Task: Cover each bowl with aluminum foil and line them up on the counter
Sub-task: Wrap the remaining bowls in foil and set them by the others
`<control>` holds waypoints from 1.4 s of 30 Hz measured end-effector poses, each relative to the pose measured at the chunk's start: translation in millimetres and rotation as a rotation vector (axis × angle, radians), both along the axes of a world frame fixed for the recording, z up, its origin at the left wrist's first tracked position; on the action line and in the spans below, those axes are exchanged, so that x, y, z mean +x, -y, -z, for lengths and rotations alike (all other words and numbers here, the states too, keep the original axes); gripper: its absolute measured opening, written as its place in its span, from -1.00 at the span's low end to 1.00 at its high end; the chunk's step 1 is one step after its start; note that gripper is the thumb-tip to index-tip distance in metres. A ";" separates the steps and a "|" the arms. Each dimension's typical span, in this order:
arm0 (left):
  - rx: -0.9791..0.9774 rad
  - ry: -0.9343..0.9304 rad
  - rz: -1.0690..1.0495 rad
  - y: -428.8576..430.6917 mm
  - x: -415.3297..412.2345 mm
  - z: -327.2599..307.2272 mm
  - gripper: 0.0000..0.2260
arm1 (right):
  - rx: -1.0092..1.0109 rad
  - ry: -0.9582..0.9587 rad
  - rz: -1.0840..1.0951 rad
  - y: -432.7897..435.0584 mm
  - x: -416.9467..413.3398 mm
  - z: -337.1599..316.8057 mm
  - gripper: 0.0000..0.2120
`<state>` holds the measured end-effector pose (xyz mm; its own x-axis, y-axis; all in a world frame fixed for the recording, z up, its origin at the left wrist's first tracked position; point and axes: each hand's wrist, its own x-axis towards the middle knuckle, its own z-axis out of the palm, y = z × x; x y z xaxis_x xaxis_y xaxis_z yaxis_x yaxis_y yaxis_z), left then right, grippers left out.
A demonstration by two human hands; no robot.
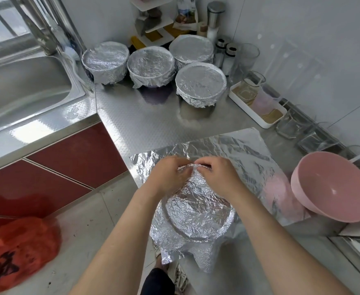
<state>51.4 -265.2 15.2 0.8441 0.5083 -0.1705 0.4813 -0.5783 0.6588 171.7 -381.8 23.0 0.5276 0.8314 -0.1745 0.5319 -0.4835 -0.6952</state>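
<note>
A bowl under crinkled aluminum foil (198,211) sits at the near edge of the steel counter (145,118). My left hand (168,175) and my right hand (219,173) both pinch the foil at the bowl's far rim, fingertips nearly meeting. A loose foil sheet (245,154) lies flat behind and to the right of the bowl. An uncovered pink bowl (332,188) leans on its side at the right. Several foil-covered bowls stand at the back: one (105,60) on the left, one (150,66) in the middle, one (200,83) nearer on the right.
A steel sink (25,88) with a tap lies to the left. A white tray (258,107) with glass jars, spice shakers and a small rack crowd the back right corner. An orange plastic bag (19,252) lies on the floor by the red cabinet (68,165).
</note>
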 end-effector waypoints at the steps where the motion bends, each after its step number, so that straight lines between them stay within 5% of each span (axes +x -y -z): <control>1: 0.002 0.002 -0.015 0.5 -2.0 -0.1 -0.80 | 0.004 0.009 0.003 0.3 -0.6 1.3 -0.78; 23: -0.237 0.153 -0.337 18.2 -5.4 8.5 -0.80 | -0.030 0.086 0.021 -1.4 -0.5 7.9 -0.79; 32: -0.126 0.159 -0.319 22.9 -6.3 3.5 -0.82 | -0.010 0.176 -0.011 -1.2 -3.5 6.6 -0.85; 42: -0.094 0.162 -0.567 49.7 -34.9 -13.0 -0.85 | -0.190 0.146 -0.468 -45.1 7.0 -31.4 -0.84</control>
